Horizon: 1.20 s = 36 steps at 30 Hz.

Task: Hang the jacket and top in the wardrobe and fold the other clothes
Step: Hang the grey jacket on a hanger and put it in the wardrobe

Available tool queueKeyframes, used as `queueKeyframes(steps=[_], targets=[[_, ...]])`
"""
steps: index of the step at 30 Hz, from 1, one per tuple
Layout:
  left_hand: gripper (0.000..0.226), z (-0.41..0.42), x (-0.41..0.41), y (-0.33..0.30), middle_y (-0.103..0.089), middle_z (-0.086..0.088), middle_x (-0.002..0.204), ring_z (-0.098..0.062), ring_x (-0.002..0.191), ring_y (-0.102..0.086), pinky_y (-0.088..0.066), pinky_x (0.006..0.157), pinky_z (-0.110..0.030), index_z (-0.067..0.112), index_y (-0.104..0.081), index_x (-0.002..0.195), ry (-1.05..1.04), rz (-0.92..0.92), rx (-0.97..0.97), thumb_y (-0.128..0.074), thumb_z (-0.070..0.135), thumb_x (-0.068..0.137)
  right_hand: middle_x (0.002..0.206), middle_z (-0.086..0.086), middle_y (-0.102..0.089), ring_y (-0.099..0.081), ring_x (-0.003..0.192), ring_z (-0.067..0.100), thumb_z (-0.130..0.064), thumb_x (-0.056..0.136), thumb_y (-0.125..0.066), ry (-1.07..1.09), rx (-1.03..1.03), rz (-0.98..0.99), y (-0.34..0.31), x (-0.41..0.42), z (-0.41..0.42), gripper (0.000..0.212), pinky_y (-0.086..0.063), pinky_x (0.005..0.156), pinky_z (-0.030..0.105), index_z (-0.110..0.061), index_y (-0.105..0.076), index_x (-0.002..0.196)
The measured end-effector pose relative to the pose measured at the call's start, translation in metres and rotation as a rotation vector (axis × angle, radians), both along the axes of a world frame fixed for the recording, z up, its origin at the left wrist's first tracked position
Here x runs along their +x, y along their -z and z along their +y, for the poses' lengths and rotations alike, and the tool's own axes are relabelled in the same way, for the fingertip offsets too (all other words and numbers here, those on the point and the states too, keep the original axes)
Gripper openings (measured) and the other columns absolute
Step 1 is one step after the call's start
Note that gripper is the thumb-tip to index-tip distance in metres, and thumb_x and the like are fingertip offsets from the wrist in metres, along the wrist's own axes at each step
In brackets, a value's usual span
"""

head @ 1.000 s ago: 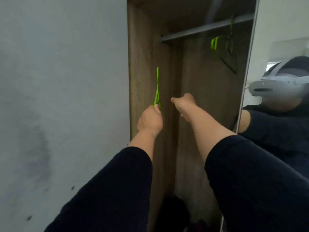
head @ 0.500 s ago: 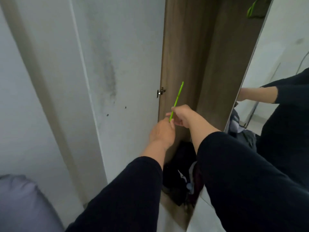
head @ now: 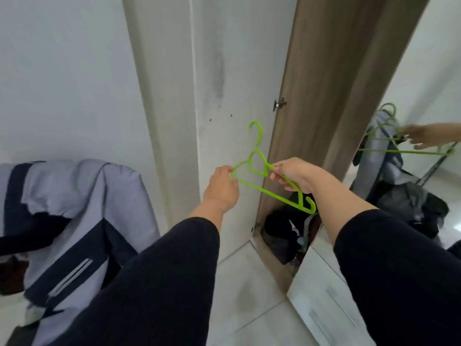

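Two hands on one bright green plastic coat hanger (head: 258, 166), held up in front of the open wood-grain wardrobe (head: 321, 78), hook pointing up, bar sloping down to the right. My left hand (head: 222, 187) pinches the hanger's left end where arm meets bar; my right hand (head: 294, 174) has fingers curled round the right arm of it, just past the triangular neck. Nothing is on the hanger itself.

Grey-lilac jacket with navy panels and a zip pocket (head: 74, 216) is well left of the hanger, draped over something I can't make out, not in the wardrobe. Can't tell which item is the top.

Below the hanger, on the wardrobe floor, I see a dark pile of clothes (head: 289, 233), unfolded. Right of the hanger, a mirrored door (head: 424, 121) reflects the hanger, one hand and the jacket. Left of the hanger, a white wardrobe side panel (head: 224, 83) carries a dark smudge; a small metal hinge (head: 279, 104) sits on the edge above the hanger. Pale floor tiles (head: 249, 295) below.
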<state>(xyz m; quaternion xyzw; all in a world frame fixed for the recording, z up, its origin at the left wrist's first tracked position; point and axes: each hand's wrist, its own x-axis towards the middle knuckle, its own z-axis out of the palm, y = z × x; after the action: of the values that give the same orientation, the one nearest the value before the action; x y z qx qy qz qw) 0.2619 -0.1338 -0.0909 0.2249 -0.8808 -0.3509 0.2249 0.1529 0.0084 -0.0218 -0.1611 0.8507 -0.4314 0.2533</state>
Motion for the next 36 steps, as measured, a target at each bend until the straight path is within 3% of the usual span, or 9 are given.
queueKeyframes(steps=[3, 7, 11, 15, 18, 21, 25, 30, 36], targets=[[0.044, -0.023, 0.036, -0.007, -0.038, -0.015, 0.144, -0.030, 0.133, -0.036, -0.024, 0.109, -0.031, 0.003, -0.037, 0.139, -0.109, -0.051, -0.038, -0.045, 0.015, 0.098, 0.075, -0.006, -0.054, -0.040, 0.056, 0.007, -0.010, 0.100, -0.038, -0.161, 0.005, -0.035, -0.008, 0.024, 0.003, 0.027, -0.036, 0.060, 0.023, -0.019, -0.058, 0.115], [0.055, -0.067, 0.095, -0.018, -0.027, -0.012, 0.152, -0.029, 0.140, -0.026, -0.021, 0.114, -0.043, 0.007, -0.026, 0.146, -0.255, -0.177, -0.128, -0.041, 0.031, 0.099, 0.073, -0.009, -0.053, -0.043, 0.051, 0.003, -0.013, 0.103, -0.034, -0.423, -0.062, -0.179, -0.022, 0.058, -0.019, 0.028, -0.039, 0.062, 0.022, -0.023, -0.057, 0.115], [0.039, -0.114, 0.152, -0.033, -0.044, -0.004, 0.140, -0.023, 0.133, -0.036, -0.016, 0.112, -0.058, 0.019, -0.045, 0.132, -0.393, -0.306, -0.264, -0.030, 0.036, 0.102, 0.073, -0.008, -0.053, -0.045, 0.053, 0.005, -0.014, 0.102, -0.035, -0.611, -0.079, -0.219, -0.032, 0.084, -0.063, 0.028, -0.040, 0.064, 0.024, -0.025, -0.058, 0.116], [0.033, -0.169, 0.208, -0.035, -0.054, -0.018, 0.122, -0.035, 0.114, -0.050, -0.038, 0.097, -0.045, 0.008, -0.053, 0.114, -0.400, -0.223, -0.315, -0.031, 0.030, 0.102, 0.080, -0.008, -0.062, -0.050, 0.064, 0.008, -0.029, 0.098, -0.045, -0.661, 0.089, -0.064, -0.036, 0.131, -0.135, 0.017, -0.041, 0.070, 0.027, -0.030, -0.061, 0.103], [0.032, -0.203, 0.236, -0.040, -0.053, -0.019, 0.120, -0.035, 0.111, -0.050, -0.038, 0.090, -0.041, 0.003, -0.053, 0.113, -0.359, -0.187, -0.346, -0.033, 0.026, 0.103, 0.085, -0.005, -0.065, -0.058, 0.070, 0.011, -0.053, 0.091, -0.046, -0.722, 0.205, 0.063, -0.035, 0.175, -0.202, 0.033, -0.040, 0.071, 0.028, -0.030, -0.064, 0.106], [0.031, -0.239, 0.255, -0.047, -0.054, -0.018, 0.114, -0.036, 0.106, -0.052, -0.039, 0.090, -0.044, 0.003, -0.054, 0.112, -0.314, -0.153, -0.370, -0.036, 0.025, 0.102, 0.078, 0.000, -0.063, -0.060, 0.066, 0.017, -0.064, 0.090, -0.040, -0.686, 0.113, 0.060, -0.037, 0.207, -0.266, 0.050, -0.045, 0.068, 0.028, -0.022, -0.068, 0.089], [0.028, -0.298, 0.283, -0.038, -0.051, -0.016, 0.114, -0.033, 0.107, -0.051, -0.039, 0.094, -0.043, 0.006, -0.056, 0.113, -0.349, -0.133, -0.283, -0.041, 0.025, 0.100, 0.076, 0.006, -0.062, -0.059, 0.066, 0.020, -0.052, 0.096, -0.041, -0.678, 0.037, 0.053, -0.035, 0.235, -0.324, 0.049, -0.053, 0.062, 0.029, -0.012, -0.064, 0.080], [0.037, -0.354, 0.297, -0.022, -0.040, -0.010, 0.136, -0.028, 0.122, -0.044, -0.034, 0.100, -0.034, 0.012, -0.046, 0.132, -0.539, -0.119, -0.239, -0.048, 0.019, 0.096, 0.068, 0.003, -0.055, -0.047, 0.055, 0.014, -0.036, 0.100, -0.040, -0.574, -0.114, 0.158, -0.025, 0.245, -0.369, 0.035, -0.041, 0.053, 0.023, -0.015, -0.056, 0.077], [0.045, -0.400, 0.276, 0.008, -0.030, -0.016, 0.144, -0.035, 0.129, -0.032, -0.028, 0.107, -0.039, 0.010, -0.038, 0.137, -0.609, -0.281, 0.085, -0.046, 0.021, 0.095, 0.043, 0.002, -0.047, -0.044, 0.041, 0.016, -0.023, 0.098, -0.043, -0.356, -0.161, 0.338, -0.003, 0.220, -0.401, 0.033, -0.033, 0.035, 0.016, -0.017, -0.056, 0.068]])
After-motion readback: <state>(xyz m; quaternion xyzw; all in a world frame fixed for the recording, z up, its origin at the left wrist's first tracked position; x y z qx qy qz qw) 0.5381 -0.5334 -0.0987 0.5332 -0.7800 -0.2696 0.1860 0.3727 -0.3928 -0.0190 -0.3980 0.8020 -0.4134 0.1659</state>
